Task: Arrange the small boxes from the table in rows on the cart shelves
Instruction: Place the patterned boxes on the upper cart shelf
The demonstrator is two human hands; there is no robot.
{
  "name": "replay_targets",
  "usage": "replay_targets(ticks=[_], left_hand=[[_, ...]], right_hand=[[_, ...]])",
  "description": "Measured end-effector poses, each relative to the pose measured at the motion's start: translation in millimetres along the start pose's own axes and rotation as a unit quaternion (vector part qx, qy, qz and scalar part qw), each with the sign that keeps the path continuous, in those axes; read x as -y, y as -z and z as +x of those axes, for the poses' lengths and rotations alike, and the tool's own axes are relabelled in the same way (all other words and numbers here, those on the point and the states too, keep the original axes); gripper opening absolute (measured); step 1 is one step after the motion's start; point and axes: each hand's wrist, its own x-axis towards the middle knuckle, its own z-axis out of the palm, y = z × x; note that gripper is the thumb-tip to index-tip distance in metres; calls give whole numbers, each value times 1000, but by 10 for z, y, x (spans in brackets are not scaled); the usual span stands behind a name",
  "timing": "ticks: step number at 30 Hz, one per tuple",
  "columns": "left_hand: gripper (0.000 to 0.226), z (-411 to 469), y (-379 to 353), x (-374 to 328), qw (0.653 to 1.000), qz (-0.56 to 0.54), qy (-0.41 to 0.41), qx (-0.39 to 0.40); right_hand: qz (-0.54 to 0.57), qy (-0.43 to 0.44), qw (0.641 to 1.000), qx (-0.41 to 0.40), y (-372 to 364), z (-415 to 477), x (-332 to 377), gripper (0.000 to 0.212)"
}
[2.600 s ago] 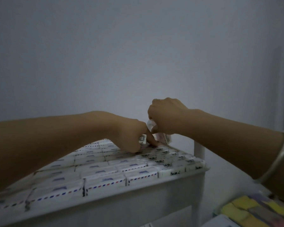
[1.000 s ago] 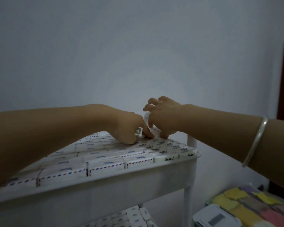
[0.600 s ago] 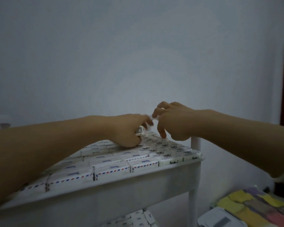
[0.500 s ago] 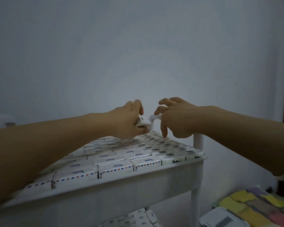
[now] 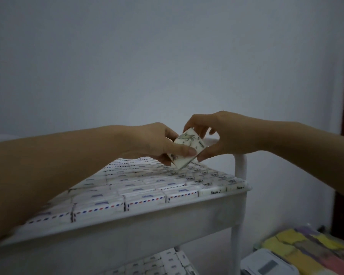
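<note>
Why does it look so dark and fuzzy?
Head view: the light is dim and greyish, with no glare; the small box pinched by the left hand and right hand looks fairly sharp; the cart shelf near edge and the left forearm are blurry.

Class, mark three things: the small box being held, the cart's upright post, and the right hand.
held small box [image 5: 189, 140], head view, printed top face.
cart post [image 5: 240, 165], head view, white upright tube.
right hand [image 5: 230, 133], head view, back of hand.
</note>
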Motion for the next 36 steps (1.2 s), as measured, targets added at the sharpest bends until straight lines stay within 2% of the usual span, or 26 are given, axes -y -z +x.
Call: replay_targets(ticks=[2, 4, 7, 9, 11, 12, 14, 15, 16, 18, 19, 21, 23, 24, 30, 33, 36], left_hand=[[52, 2, 40, -15, 999, -50, -2, 18], [48, 9, 72, -18, 996, -88, -9, 15], [51, 24, 76, -5, 995, -101, -2, -18], [56, 30, 55, -14, 993, -107, -5, -39], [56, 25, 25, -33, 990, -134, -16, -52], [58, 19, 9, -39, 988, -146, -22, -54], [67, 6, -25, -38, 985, -159, -33, -52], [71, -8, -46, -38, 984, -166, -39, -49], [75, -11, -60, -35, 982, -176, -43, -46], [82, 1, -81, -25, 981, -185, -41, -46], [81, -2, -99, -22, 985, -159, -39, -54], [60, -9, -126, -2, 997, 23, -47, -63], [29, -38, -156, 12, 965, 244, -80, -44], [20, -62, -178, 9, 947, 305, -99, -31], [30, -147, -284, -31, 926, 337, -156, 63], [38, -185, -280, -32, 913, 366, -158, 87], [40, -214, -257, -67, 901, 395, -158, 86]], right_hand=[[-35, -27, 999, -20, 37, -58, -28, 58], [-52, -59, 997, -15, 59, -114, -19, 61], [-6, -101, 995, -7, 65, -123, 31, 71], [11, -110, 993, -38, 57, -98, 36, 61], [15, -108, 992, -69, 36, -72, 11, 38], [46, -100, 991, -69, 30, -66, 12, 37], [124, -72, 988, -50, 30, -69, 48, 64], [124, -56, 990, -43, 31, -77, 81, 71], [94, -41, 994, -40, 26, -79, 103, 67], [-9, -44, 998, -44, 19, -72, 124, 51], [-69, -55, 995, -51, 21, -78, 137, 46], [-180, -70, 978, -79, 4, -85, 140, 41], [-252, -68, 960, -100, -9, -92, 147, 38], [-277, -64, 953, -102, -10, -95, 153, 38], [-359, -24, 931, -60, -76, -35, 214, 40], [-353, -44, 933, -44, -61, -1, 238, 41], [-301, -84, 949, -33, -9, 16, 253, 38]])
